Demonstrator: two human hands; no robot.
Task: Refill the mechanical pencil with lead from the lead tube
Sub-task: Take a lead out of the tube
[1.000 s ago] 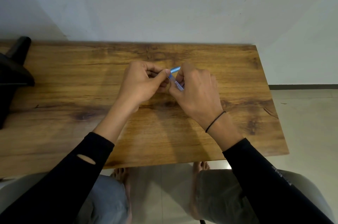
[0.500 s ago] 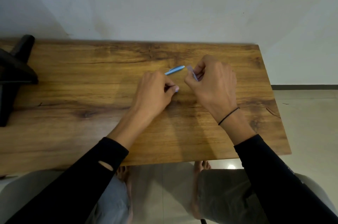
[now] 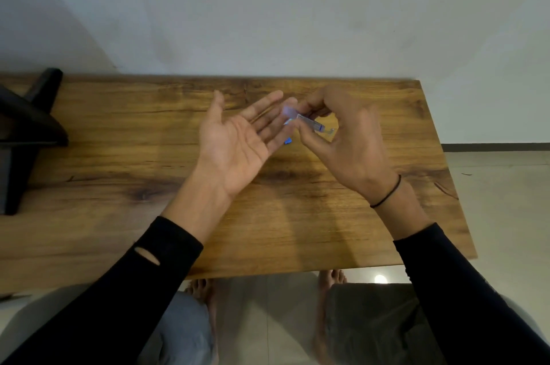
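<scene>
My right hand (image 3: 345, 144) pinches a small clear lead tube (image 3: 311, 124) between thumb and fingers, and the tube is tilted with one end toward my left hand. My left hand (image 3: 238, 138) is turned palm up, fingers spread, just left of the tube's end, with nothing visible in the palm. A small blue piece (image 3: 287, 141) lies on the wooden table (image 3: 119, 156) under my left fingertips; most of the blue pencil is hidden behind that hand.
A black stand (image 3: 26, 132) sits at the table's left end. The table's far edge meets a white wall, and its right edge drops to a tiled floor (image 3: 500, 201). My knees and bare feet show below the near edge.
My left hand has let go of the blue piece on the table and turned palm up. My right hand has brought the lead tube up and tilted it toward the left palm.
</scene>
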